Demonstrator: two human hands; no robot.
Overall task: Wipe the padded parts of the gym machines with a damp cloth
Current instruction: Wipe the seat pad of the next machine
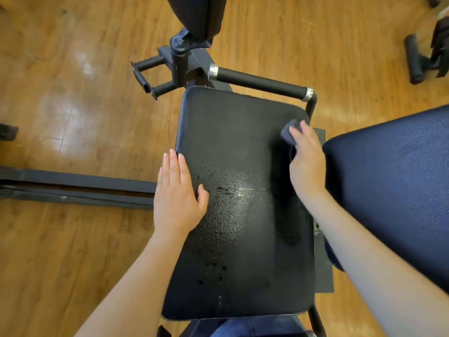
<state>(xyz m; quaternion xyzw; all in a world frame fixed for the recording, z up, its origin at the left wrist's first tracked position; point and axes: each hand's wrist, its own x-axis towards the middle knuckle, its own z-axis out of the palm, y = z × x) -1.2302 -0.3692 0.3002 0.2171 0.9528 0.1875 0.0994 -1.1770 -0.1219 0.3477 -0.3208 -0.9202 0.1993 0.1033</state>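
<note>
**Ana:** Wooden plank floor (73, 105) runs all round the machine, glossy in the left of the frame. Where's the cloth?

**Ben:** Right of centre. The small grey damp cloth (289, 133) is bunched under the right hand (307, 164), whose fingers curl over it and press it onto the black rectangular padded seat (243, 215) near that pad's upper right corner.

**Ana:** And the other hand?

**Ben:** The left hand (177, 193) lies flat, fingers straight and together, on the seat's left edge, holding nothing. I'd say it steadies the pad.

**Ana:** How will the cloth handle?

**Ben:** Soft and limp, I'd judge, light, and easy to wad up. Gripping it as a bunch from above, as now, looks sensible. The pad seems firm with a pebbled vinyl skin. Droplets sit on its middle, so it may be slick there.

**Ana:** Any containers?

**Ben:** None visible. There's a black foam-covered handle bar (260, 82) above the seat, a dark blue padded cushion (393, 190) at the right, and another dark pad (196, 15) at the top edge.
</note>
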